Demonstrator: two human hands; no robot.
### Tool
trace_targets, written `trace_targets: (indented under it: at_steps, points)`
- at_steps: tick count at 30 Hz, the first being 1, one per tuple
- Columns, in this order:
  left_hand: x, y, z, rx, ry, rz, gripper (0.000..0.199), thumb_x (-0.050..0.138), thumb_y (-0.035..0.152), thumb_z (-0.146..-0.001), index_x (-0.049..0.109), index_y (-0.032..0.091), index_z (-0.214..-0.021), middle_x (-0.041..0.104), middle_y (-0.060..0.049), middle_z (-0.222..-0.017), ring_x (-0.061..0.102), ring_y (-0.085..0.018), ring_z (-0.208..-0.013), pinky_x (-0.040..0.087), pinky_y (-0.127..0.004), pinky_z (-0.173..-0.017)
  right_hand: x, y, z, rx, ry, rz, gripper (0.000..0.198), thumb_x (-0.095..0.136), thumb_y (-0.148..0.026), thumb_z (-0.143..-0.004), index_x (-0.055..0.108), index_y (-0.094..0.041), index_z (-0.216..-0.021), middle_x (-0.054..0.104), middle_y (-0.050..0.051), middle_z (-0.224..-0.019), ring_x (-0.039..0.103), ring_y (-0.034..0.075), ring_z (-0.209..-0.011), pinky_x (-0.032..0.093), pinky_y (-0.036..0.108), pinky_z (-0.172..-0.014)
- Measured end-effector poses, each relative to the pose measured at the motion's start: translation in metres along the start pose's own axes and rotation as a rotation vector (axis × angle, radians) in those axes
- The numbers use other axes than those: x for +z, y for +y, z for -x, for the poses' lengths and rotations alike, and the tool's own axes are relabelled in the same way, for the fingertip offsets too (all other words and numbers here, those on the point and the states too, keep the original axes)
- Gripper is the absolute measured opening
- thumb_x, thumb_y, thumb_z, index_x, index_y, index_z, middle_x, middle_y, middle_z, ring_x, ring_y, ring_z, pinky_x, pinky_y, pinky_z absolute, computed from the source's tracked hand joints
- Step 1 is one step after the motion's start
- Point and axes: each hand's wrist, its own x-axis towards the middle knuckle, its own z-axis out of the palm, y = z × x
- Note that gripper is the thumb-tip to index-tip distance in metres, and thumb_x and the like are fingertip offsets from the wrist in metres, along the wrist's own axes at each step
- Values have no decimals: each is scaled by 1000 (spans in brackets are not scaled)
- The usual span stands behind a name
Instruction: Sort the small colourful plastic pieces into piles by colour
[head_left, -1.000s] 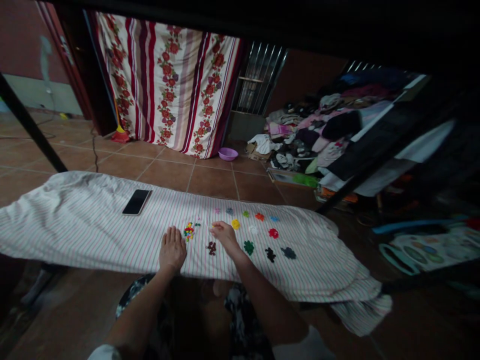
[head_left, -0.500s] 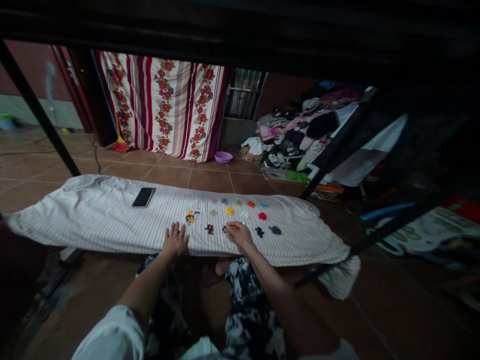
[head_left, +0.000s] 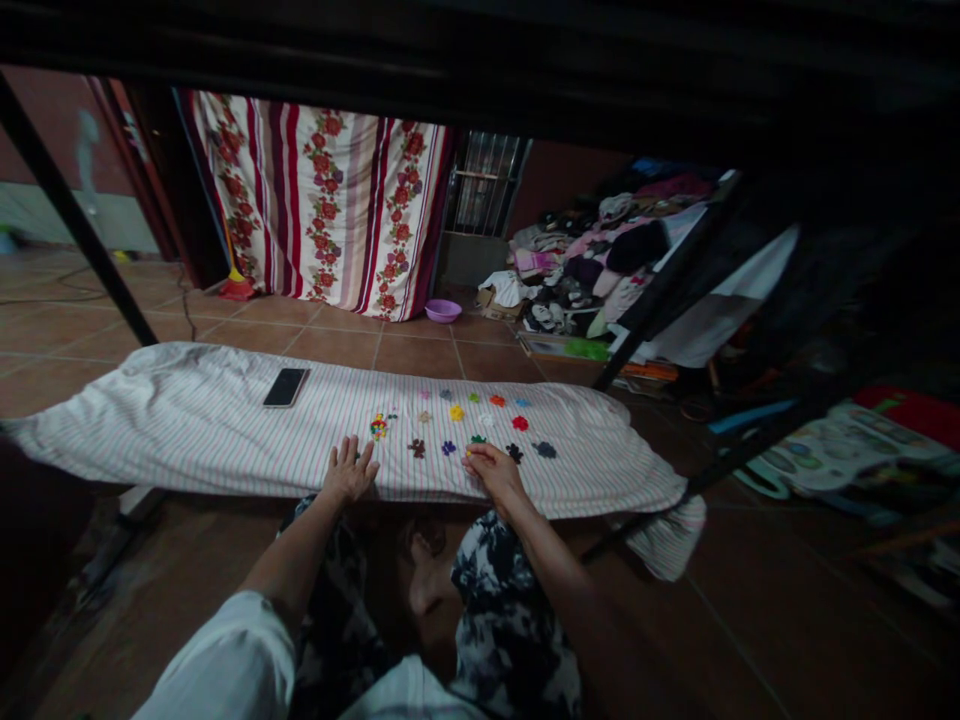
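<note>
My left hand (head_left: 349, 474) lies with fingers spread on the striped cloth (head_left: 225, 440), close to its front edge. Just beyond it sits a small mixed heap of red, yellow and green pieces (head_left: 379, 427). My right hand (head_left: 495, 472) pinches a tiny yellow piece (head_left: 469, 455), too small to make out further. Its fingertips are beside a green cluster (head_left: 478, 440), which they partly hide. Left of them are a purple cluster (head_left: 448, 448) and a brown one (head_left: 416, 448); a black cluster (head_left: 514, 453) and a dark grey one (head_left: 544, 450) are to the right.
Farther back are more small clusters, among them yellow (head_left: 457, 412), red (head_left: 520, 424) and orange (head_left: 497, 400). A phone (head_left: 286, 388) lies at the left. Dark metal bars (head_left: 675, 480) flank the cloth. Behind stand a purple basin (head_left: 443, 310) and a clothes pile (head_left: 585, 265).
My right hand has moved right, from the purple cluster to beside the green one, still pinching. My left hand stays flat on the cloth. The whole view has shifted slightly.
</note>
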Motion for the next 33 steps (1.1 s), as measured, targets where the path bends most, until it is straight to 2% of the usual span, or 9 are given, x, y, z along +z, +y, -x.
trace_targets:
  at_steps: [7, 20, 28, 33]
  points:
    - [3, -2, -3, -1, -9, 6, 64, 23, 50, -98, 27, 21, -154, 20, -18, -161, 20, -34, -150, 21, -59, -117, 2, 5, 1, 17, 5, 11, 35, 84, -43, -55, 69, -19, -76, 70, 3, -66, 71, 21, -70, 57, 30, -63]
    - [8, -3, -6, -14, -20, 19, 65, 24, 52, -97, 25, 21, -155, 18, -16, -163, 15, -33, -151, 19, -57, -118, 5, 16, 0, 94, 9, -33, 27, 80, -35, -57, 70, -20, -77, 71, 3, -71, 71, 20, -73, 57, 29, -64]
    - [12, -3, -6, -10, 13, 13, 61, 28, 49, -97, 29, 26, -153, 21, -15, -162, 18, -34, -151, 21, -60, -117, 3, 16, -6, 61, 29, 29, 26, 80, -37, -59, 68, -20, -75, 71, 2, -66, 71, 20, -71, 57, 30, -63]
    - [13, -4, -1, 27, 58, -2, 60, 29, 46, -98, 31, 23, -153, 22, -15, -162, 17, -32, -151, 18, -57, -119, -5, 15, -4, 79, 59, 18, 23, 77, -34, -60, 69, -20, -77, 70, 2, -67, 70, 18, -69, 55, 28, -62]
